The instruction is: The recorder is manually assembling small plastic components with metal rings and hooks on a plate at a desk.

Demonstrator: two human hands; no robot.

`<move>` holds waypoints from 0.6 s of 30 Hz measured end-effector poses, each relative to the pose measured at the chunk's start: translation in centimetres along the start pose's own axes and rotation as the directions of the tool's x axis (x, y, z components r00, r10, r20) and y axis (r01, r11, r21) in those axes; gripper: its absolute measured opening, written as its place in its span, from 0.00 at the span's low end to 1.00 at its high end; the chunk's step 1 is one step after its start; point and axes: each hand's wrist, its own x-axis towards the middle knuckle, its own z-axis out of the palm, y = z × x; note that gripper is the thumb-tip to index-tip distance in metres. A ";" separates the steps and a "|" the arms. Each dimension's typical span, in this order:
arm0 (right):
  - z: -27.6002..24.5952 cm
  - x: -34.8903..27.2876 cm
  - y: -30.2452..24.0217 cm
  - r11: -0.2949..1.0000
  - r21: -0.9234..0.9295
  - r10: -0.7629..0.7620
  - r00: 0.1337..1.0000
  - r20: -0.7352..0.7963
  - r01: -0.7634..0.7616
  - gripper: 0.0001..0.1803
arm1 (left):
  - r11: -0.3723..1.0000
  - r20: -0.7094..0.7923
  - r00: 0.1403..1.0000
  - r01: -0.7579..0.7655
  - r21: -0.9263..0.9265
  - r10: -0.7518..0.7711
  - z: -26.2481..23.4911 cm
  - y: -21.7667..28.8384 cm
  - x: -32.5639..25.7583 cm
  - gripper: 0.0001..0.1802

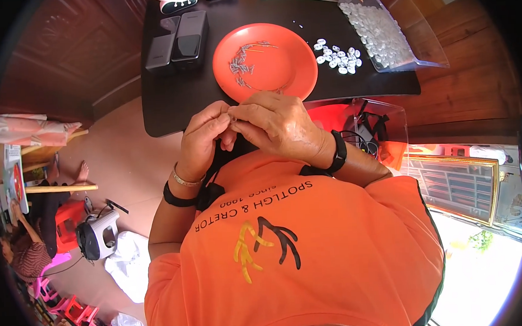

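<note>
In front of my chest, at the table's near edge, my left hand and my right hand meet with fingertips pinched together. A tiny piece seems to be between them, too small and covered to name. Just beyond my hands sits a round orange-red plate, holding a scatter of small grey metal pieces and a thin yellowish stick. To its right lies a loose pile of small white oval pieces with dark marks. A clear plastic bin at the far right is filled with whitish pieces.
Two dark grey box-shaped devices stand left of the plate on the dark table. Below the table's right side is a clear container with black cables. Another person sits at the far left, near a red stool.
</note>
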 end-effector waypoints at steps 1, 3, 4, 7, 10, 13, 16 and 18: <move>0.0 -0.1 0.0 1.000 0.002 0.001 1.000 0.001 -0.002 0.06 | 0.999 -0.014 1.000 0.020 -0.038 -0.020 0.1 -0.1 -0.1 0.15; -0.1 -0.1 0.0 0.999 -0.031 -0.005 1.000 0.025 0.005 0.07 | 1.000 -0.037 0.999 0.006 -0.003 -0.006 0.4 -0.3 -0.1 0.15; -0.2 -0.1 -0.1 1.000 -0.030 -0.003 1.000 0.027 0.004 0.07 | 0.999 -0.058 0.998 -0.009 0.034 0.011 0.5 -0.5 -0.1 0.15; -0.6 0.2 -0.3 0.996 -0.054 0.072 0.986 0.153 -0.064 0.12 | 0.998 -0.083 0.996 -0.025 0.058 0.030 0.5 -0.8 -0.2 0.14; -1.2 1.2 0.4 0.996 0.065 0.051 0.985 0.167 -0.062 0.06 | 1.000 -0.101 0.995 0.003 0.025 -0.001 0.1 -0.7 -0.4 0.13; -1.9 2.6 3.0 0.998 -0.021 0.055 0.983 0.178 -0.053 0.04 | 1.000 -0.184 0.983 -0.001 0.006 0.002 -0.5 -0.9 -0.2 0.12; -1.5 3.4 5.8 0.987 -0.137 0.121 0.963 0.240 -0.090 0.07 | 0.998 -0.211 0.977 0.041 0.052 -0.029 -0.6 -1.1 -0.2 0.12; -0.7 3.5 7.0 0.971 -0.232 0.143 0.930 0.339 -0.064 0.09 | 0.997 -0.217 0.975 0.056 0.045 -0.045 -0.7 -1.1 -0.2 0.12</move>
